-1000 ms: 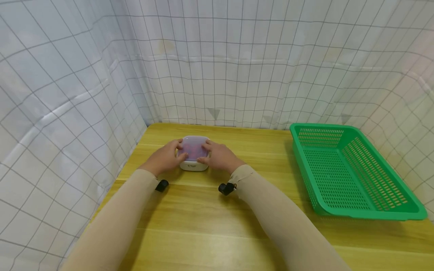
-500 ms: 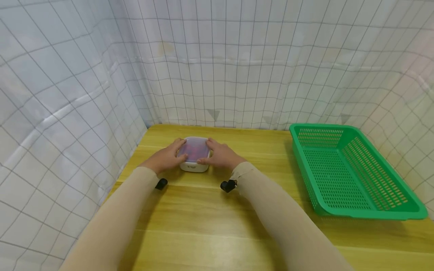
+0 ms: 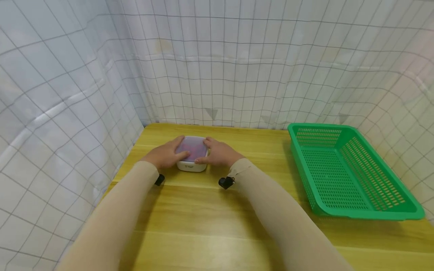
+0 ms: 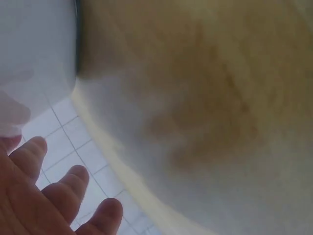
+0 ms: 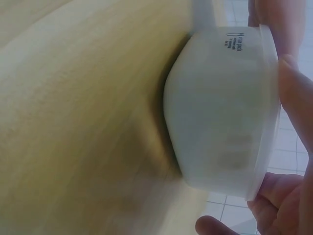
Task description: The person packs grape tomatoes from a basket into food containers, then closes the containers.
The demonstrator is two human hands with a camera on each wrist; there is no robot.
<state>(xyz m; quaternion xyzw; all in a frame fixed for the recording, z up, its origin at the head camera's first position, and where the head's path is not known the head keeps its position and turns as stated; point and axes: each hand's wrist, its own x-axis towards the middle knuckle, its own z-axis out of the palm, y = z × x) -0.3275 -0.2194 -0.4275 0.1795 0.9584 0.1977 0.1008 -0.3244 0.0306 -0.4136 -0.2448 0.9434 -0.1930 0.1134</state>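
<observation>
A white food container (image 3: 191,167) with a translucent, purplish lid (image 3: 194,143) sits on the table, and something red shows through the lid. From the left, my left hand (image 3: 165,154) holds it, thumb across the lid and a finger at the far corner. My right hand (image 3: 222,153) grips the opposite side, thumb at the near corner, fingers at the far one. In the right wrist view, small black print marks the container's wall (image 5: 215,107), and the thumb lies along the lid's edge. The left wrist view shows several loosely bent fingers (image 4: 68,191) beside the container.
A green perforated plastic basket (image 3: 305,180) stands on the right of the wooden table (image 3: 203,218). White curtains with a dark grid (image 3: 223,67) enclose the back and sides. A small black camera (image 3: 226,183) is worn at the right wrist.
My fingers have slid outward from the top of the lid to its far corners. The left thumb now reaches a little further over the lid. The container stays nearly in place.
</observation>
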